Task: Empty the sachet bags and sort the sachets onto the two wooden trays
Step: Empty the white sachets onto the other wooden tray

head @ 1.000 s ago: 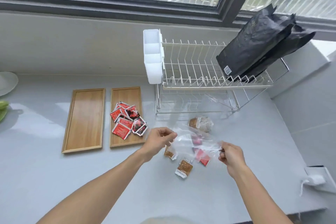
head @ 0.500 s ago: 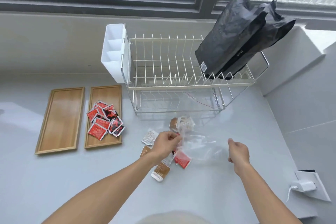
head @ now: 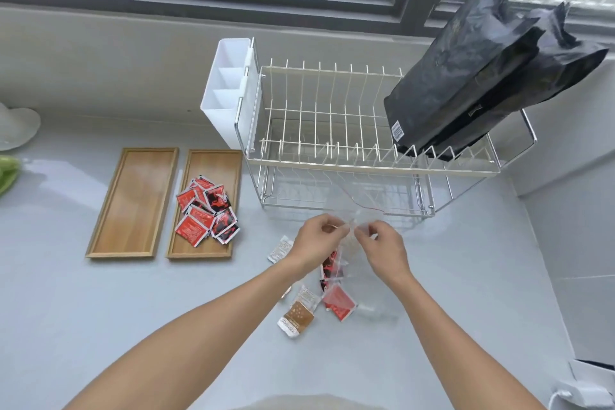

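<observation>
Two wooden trays lie side by side at the left: the left tray (head: 133, 203) is bare, the right tray (head: 213, 163) holds a pile of red sachets (head: 208, 211). My left hand (head: 319, 236) and my right hand (head: 382, 243) pinch a clear sachet bag (head: 361, 215) between them, lifted in front of the rack. Under my hands on the counter lie a brown sachet (head: 298, 316), a red sachet (head: 339, 302), a red-and-black one (head: 329, 268) and a white one (head: 279, 249). Whether the bag still holds anything is unclear.
A white wire dish rack (head: 332, 130) with a white cutlery holder (head: 229, 90) stands just behind my hands, black foil bags (head: 476, 83) leaning in it. A white plate (head: 16, 126) sits far left, a charger (head: 579, 389) at the lower right.
My hands have come together and raised the clear bag toward the rack; before, they held it stretched wide apart lower down. More sachets now lie loose on the counter.
</observation>
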